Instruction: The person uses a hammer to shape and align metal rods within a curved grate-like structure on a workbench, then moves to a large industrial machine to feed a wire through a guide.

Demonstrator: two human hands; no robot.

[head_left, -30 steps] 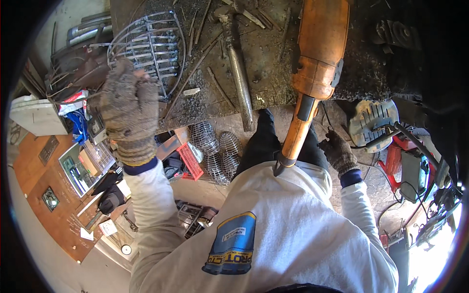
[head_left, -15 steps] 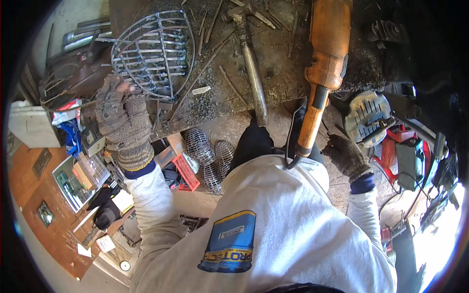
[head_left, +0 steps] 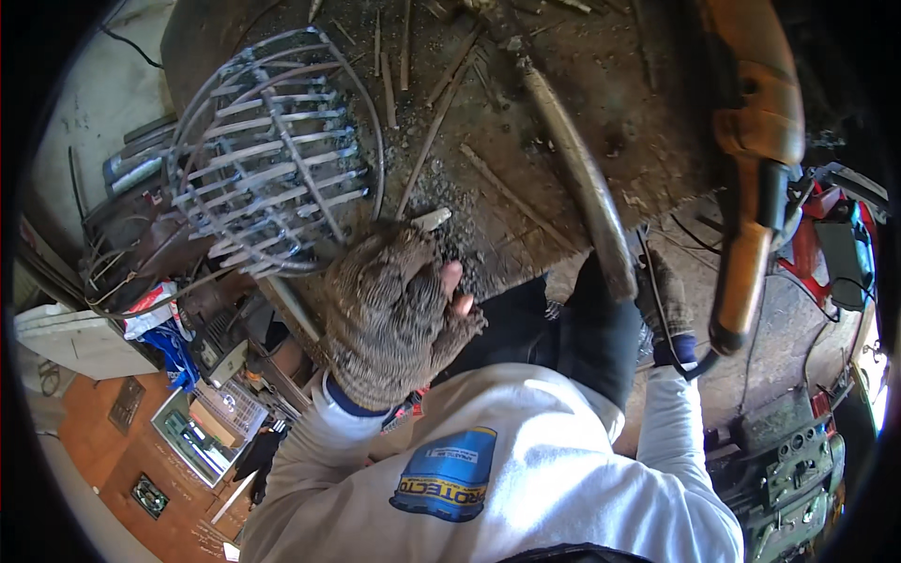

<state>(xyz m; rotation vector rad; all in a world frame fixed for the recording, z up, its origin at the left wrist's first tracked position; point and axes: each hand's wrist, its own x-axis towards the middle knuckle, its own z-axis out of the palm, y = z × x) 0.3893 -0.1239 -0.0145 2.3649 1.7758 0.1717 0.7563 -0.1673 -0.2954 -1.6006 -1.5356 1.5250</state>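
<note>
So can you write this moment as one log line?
left hand: by white piece | right hand: past bench edge, cord in front | on bench: cage, hammer, orange tool

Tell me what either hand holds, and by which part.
Can't tell: left hand is at the white piece, hold unclear; right hand is partly hidden.
</note>
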